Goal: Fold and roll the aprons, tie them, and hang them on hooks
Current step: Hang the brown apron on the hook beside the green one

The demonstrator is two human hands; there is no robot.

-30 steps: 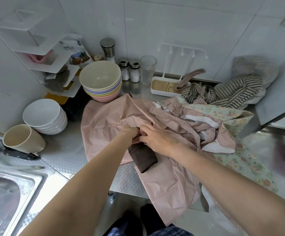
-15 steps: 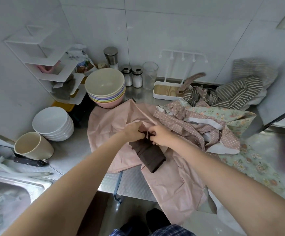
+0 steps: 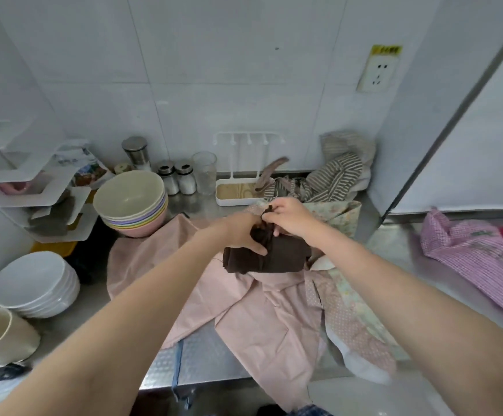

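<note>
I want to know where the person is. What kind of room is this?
Most likely a small kitchen. Stacked bowls and shakers stand on a metal counter against a white tiled wall.

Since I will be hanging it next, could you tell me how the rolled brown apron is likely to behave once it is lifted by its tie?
The brown apron roll will probably sag and swing, since it is soft, creased cloth. It looks light for its bulk. It may loosen, as the left hand grips it while the right hand pinches the tie.
</note>
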